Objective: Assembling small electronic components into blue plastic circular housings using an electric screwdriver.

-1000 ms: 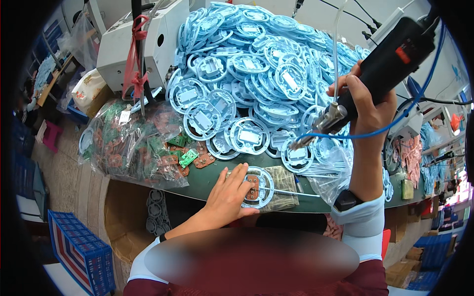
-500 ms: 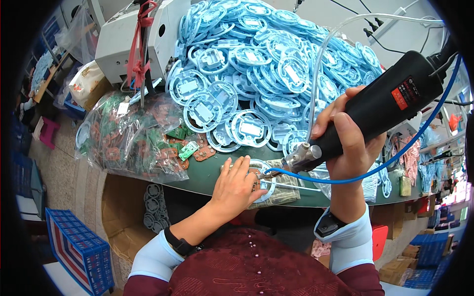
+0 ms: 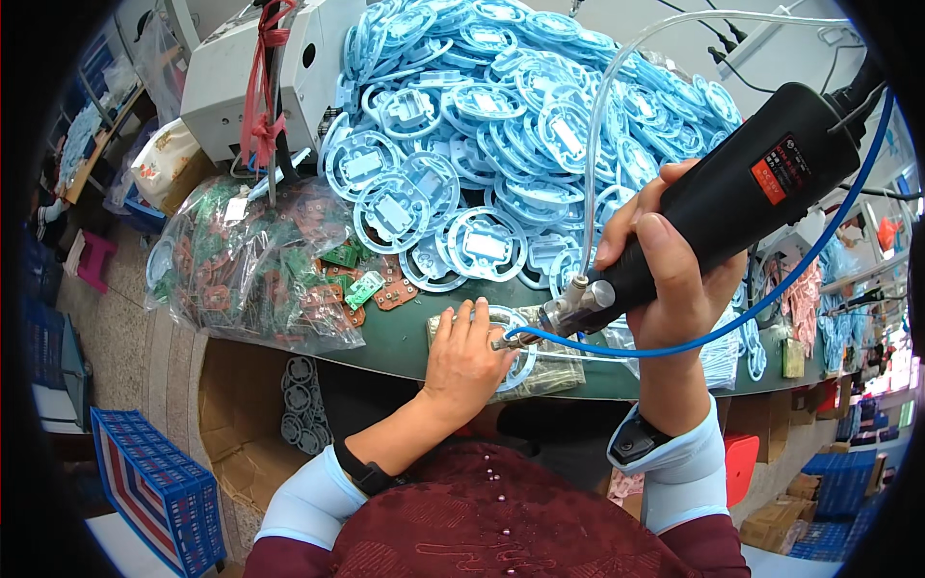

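My right hand is wrapped round a black electric screwdriver, which slants down to the left. A metal fitting sits at its front end, with a clear tube and a blue hose alongside. Its tip is close beside my left thumb. My left hand lies flat with fingers stretched over a light-blue plastic ring, hiding much of it. The ring rests on a tape-wrapped block at the table's near edge. Whether the tip touches the ring is hidden.
A large heap of light-blue ring parts covers the back of the green table. To the left lie a clear bag of brown and green circuit boards and a grey-white machine. A blue crate stands on the floor.
The screwdriver and my right hand have shifted slightly left and its tip is nearer my left hand. My left fingers have drawn closer together; the brown board seen under them is now covered.
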